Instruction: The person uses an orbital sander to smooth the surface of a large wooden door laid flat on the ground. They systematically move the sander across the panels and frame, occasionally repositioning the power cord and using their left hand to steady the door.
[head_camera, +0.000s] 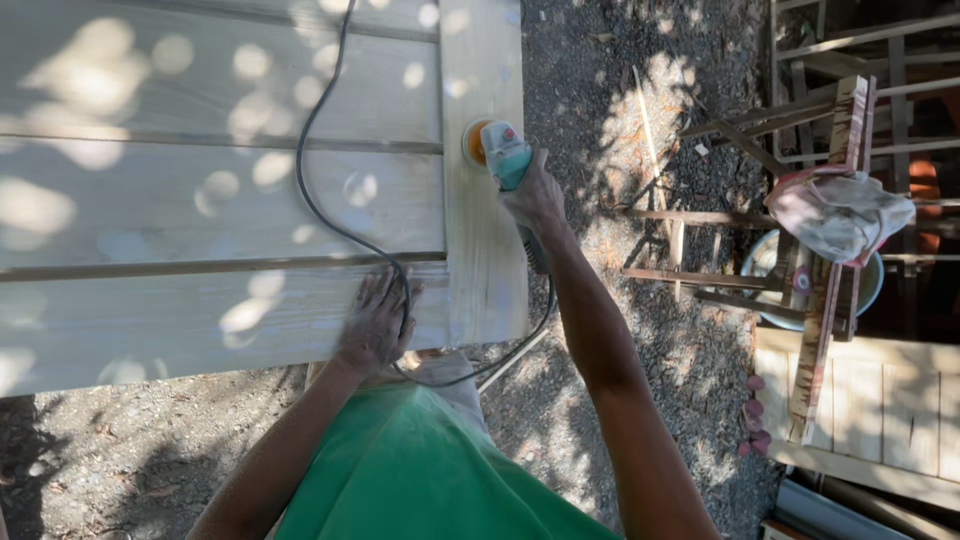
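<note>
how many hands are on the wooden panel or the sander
2. The left hand lies flat on the wooden panel, beside the black cord. The right hand grips the sander on the panel's upright end board. No other hands show.

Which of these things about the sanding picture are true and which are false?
1. The right hand holds a teal sander. True.
2. The left hand is lifted in the air. False: it lies flat on the wooden panel.
3. The black cord runs across the panel. True.
4. The ground is green grass. False: it is gravel.
5. A cloth lies on the wooden frame to the right. True.
</note>
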